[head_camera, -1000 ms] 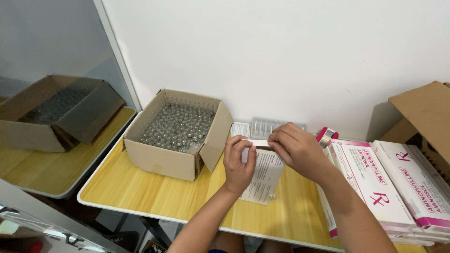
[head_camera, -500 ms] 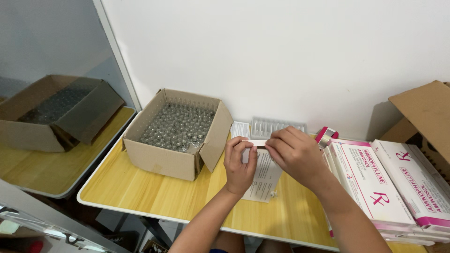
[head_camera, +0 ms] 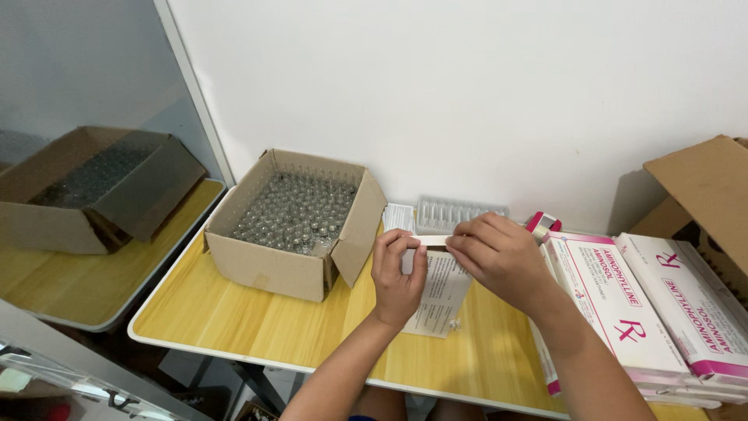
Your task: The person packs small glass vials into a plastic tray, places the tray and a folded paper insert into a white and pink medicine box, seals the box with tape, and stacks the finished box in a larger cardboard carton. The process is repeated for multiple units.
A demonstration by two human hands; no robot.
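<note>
brown carton (head_camera: 292, 269), yellow table (head_camera: 234, 320), seemingly white leaflet (head_camera: 444, 292)

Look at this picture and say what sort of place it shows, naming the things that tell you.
Probably a small medicine-packing workstation. An open cardboard box is full of small glass vials, flat white-and-pink cartons are stacked on the yellow table, and the left hand and right hand handle a printed leaflet beside a clear plastic tray.

Two bare forearms, entering from the bottom edge, no sleeves, no watch, no bracelets visible anywhere along them. Left hand (head_camera: 397, 273) and right hand (head_camera: 502, 257) both ungloved, no rings on the fingers that show, nails short and unpainted. A sliver of dark blue clothing at the lower edge between the arms, too little in view to tell the garment.
</note>
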